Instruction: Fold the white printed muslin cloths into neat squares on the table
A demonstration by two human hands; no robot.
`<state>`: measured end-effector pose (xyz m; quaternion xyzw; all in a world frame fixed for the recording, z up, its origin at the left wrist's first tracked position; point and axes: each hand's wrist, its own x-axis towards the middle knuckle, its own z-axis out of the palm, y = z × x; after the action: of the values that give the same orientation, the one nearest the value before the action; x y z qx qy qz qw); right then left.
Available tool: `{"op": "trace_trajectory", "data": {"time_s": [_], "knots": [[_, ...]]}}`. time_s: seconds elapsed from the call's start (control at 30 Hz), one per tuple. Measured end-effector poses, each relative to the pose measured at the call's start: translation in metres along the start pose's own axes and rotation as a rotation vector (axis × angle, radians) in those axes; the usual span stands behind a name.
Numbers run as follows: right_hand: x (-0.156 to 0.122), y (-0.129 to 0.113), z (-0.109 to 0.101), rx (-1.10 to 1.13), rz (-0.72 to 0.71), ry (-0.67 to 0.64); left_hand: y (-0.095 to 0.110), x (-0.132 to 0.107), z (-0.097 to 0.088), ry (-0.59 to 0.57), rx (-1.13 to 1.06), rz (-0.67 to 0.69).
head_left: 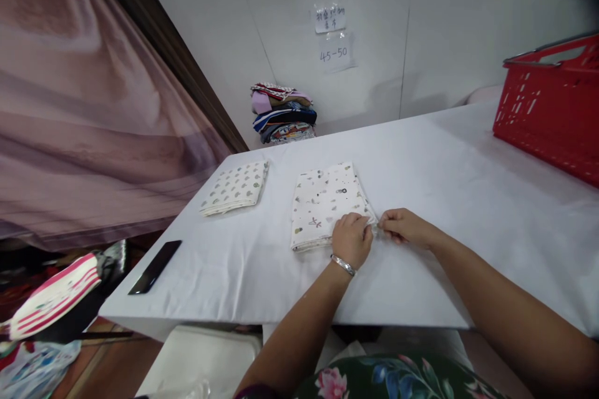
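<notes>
A folded white cloth [322,199] with small scattered prints lies in the middle of the table. My left hand [350,238], with a silver bangle at the wrist, rests over its near right corner. Its fingers are bent and closed on the fabric edge there. Just to the right, my right hand [403,225] pinches the end of that same corner between thumb and fingers. Some of the fabric between the two hands is hidden by the fingers. Further left lies a second folded cloth [238,187] with rows of grey-green prints, touched by neither hand.
The table [224,280] has a white cover. A black flat object [155,267] lies near its left edge. A red basket [552,106] stands at the right. Folded textiles [284,115] are stacked beyond the far edge. A pink curtain [93,93] hangs at left; a white stool [206,355] is below.
</notes>
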<state>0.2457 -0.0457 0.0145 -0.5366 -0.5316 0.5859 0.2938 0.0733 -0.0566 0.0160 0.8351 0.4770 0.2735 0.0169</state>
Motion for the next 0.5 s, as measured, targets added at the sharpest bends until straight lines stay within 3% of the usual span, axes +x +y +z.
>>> {"op": "trace_trajectory", "data": {"time_s": [0.33,0.43,0.5], "knots": [[-0.003,-0.007,0.006,0.185,-0.052,-0.030,0.002,-0.005,0.000,-0.004,-0.004,0.003],[-0.003,-0.005,0.001,0.127,-0.032,-0.039,-0.003,0.000,-0.003,0.009,0.025,0.004],[-0.001,-0.002,-0.002,0.020,0.016,0.034,-0.006,0.004,-0.006,0.033,0.044,-0.003]]}}
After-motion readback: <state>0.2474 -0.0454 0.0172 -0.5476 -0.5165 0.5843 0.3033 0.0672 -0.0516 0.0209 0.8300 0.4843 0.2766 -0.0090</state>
